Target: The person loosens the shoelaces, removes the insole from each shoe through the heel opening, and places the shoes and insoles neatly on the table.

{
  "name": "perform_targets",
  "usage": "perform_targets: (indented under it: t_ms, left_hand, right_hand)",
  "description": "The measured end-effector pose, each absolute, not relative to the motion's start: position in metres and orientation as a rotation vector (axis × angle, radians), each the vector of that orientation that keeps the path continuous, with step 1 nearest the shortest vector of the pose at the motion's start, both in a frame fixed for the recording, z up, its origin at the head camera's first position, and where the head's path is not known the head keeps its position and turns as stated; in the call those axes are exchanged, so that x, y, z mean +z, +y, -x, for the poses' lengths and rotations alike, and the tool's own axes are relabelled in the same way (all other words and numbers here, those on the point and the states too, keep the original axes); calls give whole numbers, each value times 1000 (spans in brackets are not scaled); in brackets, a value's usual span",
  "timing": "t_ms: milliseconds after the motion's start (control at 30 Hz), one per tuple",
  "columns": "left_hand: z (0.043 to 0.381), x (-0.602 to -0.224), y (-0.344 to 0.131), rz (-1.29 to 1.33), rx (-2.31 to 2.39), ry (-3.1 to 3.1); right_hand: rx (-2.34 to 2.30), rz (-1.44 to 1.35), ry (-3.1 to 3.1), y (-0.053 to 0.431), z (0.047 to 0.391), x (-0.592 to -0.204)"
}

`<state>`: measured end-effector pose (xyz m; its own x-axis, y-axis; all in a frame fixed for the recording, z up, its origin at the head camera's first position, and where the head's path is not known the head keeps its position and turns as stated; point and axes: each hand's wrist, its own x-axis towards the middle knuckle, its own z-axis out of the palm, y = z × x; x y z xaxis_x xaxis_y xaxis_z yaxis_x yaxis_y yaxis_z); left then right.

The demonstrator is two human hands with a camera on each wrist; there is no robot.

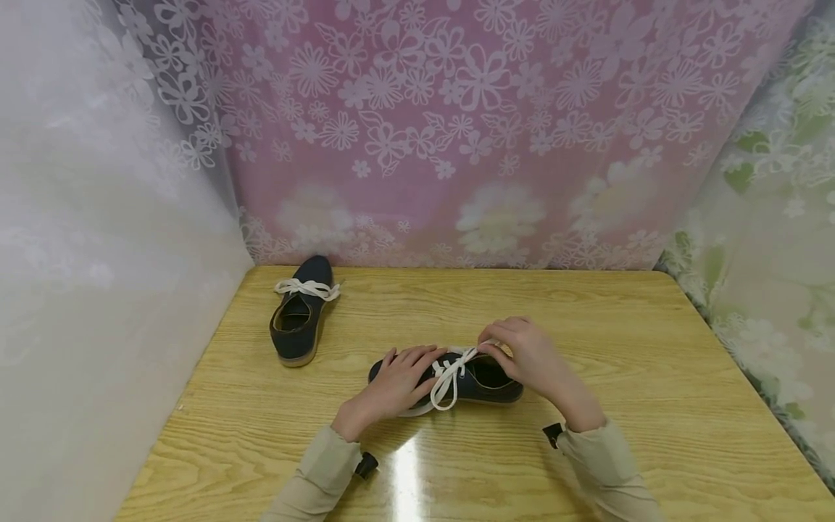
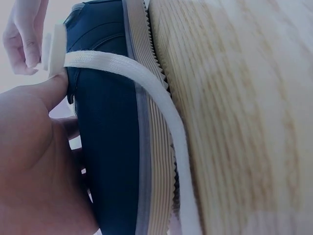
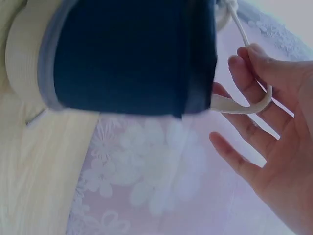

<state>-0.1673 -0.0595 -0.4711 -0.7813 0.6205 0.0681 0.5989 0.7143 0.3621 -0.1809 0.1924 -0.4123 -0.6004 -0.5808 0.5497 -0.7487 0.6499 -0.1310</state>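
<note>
A dark navy lace-up shoe [image 1: 485, 391] with a pale ridged sole lies sideways on the table, its toe to the left and its opening to the right. My left hand [image 1: 394, 384] rests over the toe, fingers laid across the top and thumb by the laces. With thumb and forefinger my right hand [image 1: 525, 355] pinches a white shoelace [image 3: 243, 29] above the heel opening; its other fingers are spread. A loop of the white lace [image 1: 443, 391] hangs down the near side. In the left wrist view, a lace strand [image 2: 166, 103] runs across the sole onto the table.
A second navy shoe [image 1: 296, 339], its white laces in a bow, stands at the table's back left. Flowered curtains [image 1: 457, 145] hang behind the wooden table [image 1: 652, 348] and on both sides.
</note>
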Motion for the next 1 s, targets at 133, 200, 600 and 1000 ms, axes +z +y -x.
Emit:
perform_targets:
  t_ms: [133, 200, 600, 1000]
  left_hand:
    - [168, -471, -60, -1010, 576, 2851]
    - [168, -471, -60, -1015, 575, 2855]
    - [168, -470, -60, -999, 584, 2843]
    - [168, -471, -60, -1007, 608, 2828]
  right_hand:
    - [481, -937, -2411, 202, 182, -407]
    - [466, -904, -2446, 206, 182, -407]
    - [497, -966, -2690, 199, 180, -411]
    - [501, -1134, -2559, 178, 177, -422]
